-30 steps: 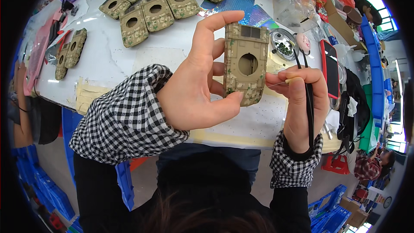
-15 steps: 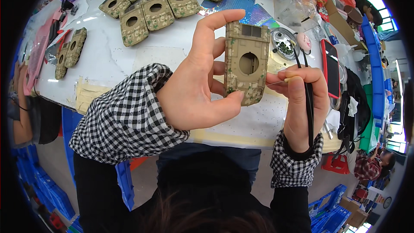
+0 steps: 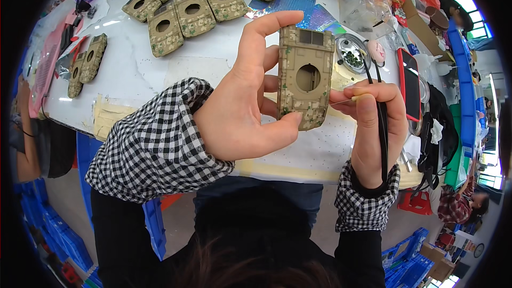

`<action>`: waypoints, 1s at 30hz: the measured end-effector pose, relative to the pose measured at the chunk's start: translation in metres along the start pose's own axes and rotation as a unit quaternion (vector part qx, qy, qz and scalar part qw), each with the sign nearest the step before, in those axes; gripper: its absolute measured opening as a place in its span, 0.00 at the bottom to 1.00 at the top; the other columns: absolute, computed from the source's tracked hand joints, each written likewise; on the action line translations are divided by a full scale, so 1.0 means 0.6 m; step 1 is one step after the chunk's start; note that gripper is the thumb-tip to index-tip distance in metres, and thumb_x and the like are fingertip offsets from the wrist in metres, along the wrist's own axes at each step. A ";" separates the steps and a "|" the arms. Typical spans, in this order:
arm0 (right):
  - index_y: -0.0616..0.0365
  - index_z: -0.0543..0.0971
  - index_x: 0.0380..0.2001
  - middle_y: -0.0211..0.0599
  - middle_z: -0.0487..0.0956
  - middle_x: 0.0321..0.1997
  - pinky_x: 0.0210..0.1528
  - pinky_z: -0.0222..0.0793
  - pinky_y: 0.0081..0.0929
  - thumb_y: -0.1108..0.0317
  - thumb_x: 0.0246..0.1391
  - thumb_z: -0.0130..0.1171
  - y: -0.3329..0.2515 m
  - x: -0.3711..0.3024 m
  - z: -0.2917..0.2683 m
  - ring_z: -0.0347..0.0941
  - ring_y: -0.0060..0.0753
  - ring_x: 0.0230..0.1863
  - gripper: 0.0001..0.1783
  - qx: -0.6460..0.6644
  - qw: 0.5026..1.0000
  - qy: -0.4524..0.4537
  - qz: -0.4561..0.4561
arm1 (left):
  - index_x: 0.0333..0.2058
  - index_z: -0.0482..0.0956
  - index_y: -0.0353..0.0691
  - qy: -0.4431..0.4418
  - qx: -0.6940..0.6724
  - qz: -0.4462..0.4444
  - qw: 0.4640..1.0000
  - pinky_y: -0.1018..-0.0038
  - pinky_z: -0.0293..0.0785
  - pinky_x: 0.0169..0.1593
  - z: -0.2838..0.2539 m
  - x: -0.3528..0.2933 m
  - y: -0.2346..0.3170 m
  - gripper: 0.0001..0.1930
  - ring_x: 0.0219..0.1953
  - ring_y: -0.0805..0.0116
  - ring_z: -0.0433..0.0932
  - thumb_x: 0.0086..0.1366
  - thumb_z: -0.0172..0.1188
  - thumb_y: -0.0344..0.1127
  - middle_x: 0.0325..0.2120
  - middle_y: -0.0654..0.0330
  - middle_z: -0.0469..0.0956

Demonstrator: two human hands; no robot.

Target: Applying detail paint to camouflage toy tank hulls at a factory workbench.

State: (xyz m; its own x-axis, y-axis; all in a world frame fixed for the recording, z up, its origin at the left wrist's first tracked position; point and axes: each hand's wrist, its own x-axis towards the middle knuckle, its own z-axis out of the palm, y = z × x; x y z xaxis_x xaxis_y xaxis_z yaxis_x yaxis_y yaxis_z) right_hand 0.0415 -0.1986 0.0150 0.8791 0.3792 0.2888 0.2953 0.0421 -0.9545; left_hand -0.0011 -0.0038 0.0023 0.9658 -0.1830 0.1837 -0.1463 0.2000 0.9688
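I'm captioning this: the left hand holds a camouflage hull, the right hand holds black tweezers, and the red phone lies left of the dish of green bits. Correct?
Not quite: in the head view, the red phone lies right of the dish of green bits. The left hand holds the camouflage hull, the right hand the black tweezers.

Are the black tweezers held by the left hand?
No, the right hand holds the tweezers; the left hand holds a camouflage shell.

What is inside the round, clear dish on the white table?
Small dark green pieces lie in the round, clear dish. Whatever is beneath them is covered, and slim black tweezers in the right hand hide part of the dish's right edge.
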 end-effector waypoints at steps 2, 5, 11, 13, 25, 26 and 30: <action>0.66 0.70 0.36 0.41 0.76 0.36 0.46 0.75 0.27 0.72 0.62 0.50 0.001 0.000 0.000 0.78 0.31 0.41 0.07 0.001 1.000 0.002 0.000 | 0.65 0.31 0.47 0.000 -0.003 -0.001 1.000 0.78 0.73 0.42 0.000 0.000 0.000 0.48 0.51 0.69 0.70 0.51 0.53 0.21 0.55 0.52 0.62; 0.66 0.70 0.36 0.41 0.76 0.36 0.46 0.75 0.28 0.71 0.62 0.51 0.001 -0.001 0.000 0.78 0.32 0.41 0.07 0.008 1.000 0.008 0.006 | 0.65 0.31 0.47 0.000 -0.004 -0.001 1.000 0.77 0.73 0.42 0.000 0.000 0.000 0.49 0.52 0.69 0.70 0.51 0.53 0.22 0.55 0.52 0.62; 0.66 0.70 0.36 0.41 0.76 0.36 0.44 0.76 0.28 0.69 0.62 0.51 0.004 0.002 -0.007 0.79 0.34 0.40 0.09 0.046 0.999 0.030 -0.002 | 0.65 0.31 0.47 -0.001 0.000 -0.007 1.000 0.78 0.73 0.42 -0.001 0.000 0.001 0.48 0.51 0.70 0.71 0.51 0.53 0.22 0.55 0.52 0.62; 0.66 0.70 0.36 0.42 0.77 0.36 0.44 0.76 0.28 0.70 0.62 0.50 0.003 0.005 -0.015 0.79 0.34 0.39 0.08 0.019 0.998 0.054 -0.026 | 0.65 0.31 0.47 0.000 -0.002 -0.006 1.000 0.78 0.73 0.41 0.000 0.000 0.000 0.48 0.50 0.71 0.71 0.51 0.53 0.22 0.55 0.52 0.62; 0.64 0.76 0.29 0.41 0.75 0.28 0.37 0.69 0.23 0.79 0.48 0.62 0.015 0.026 -0.045 0.75 0.36 0.31 0.06 -0.459 0.858 0.070 -0.218 | 0.65 0.31 0.47 0.008 -0.016 -0.027 0.999 0.81 0.72 0.39 0.000 0.001 0.002 0.48 0.50 0.71 0.71 0.52 0.52 0.21 0.55 0.52 0.62; 0.64 0.76 0.29 0.41 0.75 0.28 0.36 0.69 0.24 0.79 0.47 0.63 0.013 0.024 -0.044 0.75 0.37 0.31 0.06 -0.471 0.857 0.060 -0.201 | 0.64 0.33 0.47 0.009 -0.017 -0.023 1.000 0.77 0.74 0.40 -0.001 0.002 0.001 0.47 0.50 0.67 0.72 0.52 0.53 0.21 0.55 0.50 0.62; 0.63 0.76 0.30 0.39 0.76 0.28 0.32 0.68 0.23 0.79 0.46 0.64 0.009 0.022 -0.044 0.73 0.36 0.29 0.07 -0.477 0.843 0.077 -0.237 | 0.64 0.33 0.47 0.012 -0.019 -0.024 0.999 0.78 0.74 0.40 0.002 0.002 0.001 0.47 0.50 0.67 0.72 0.52 0.53 0.21 0.55 0.50 0.62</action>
State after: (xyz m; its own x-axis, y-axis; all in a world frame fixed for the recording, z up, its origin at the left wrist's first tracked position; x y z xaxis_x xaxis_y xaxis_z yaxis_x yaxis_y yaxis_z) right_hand 0.0645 -0.2179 0.0159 0.5945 0.4015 0.6967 0.7285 -0.6357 -0.2553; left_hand 0.0000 -0.0048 0.0033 0.9765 -0.1701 0.1320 -0.0912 0.2285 0.9692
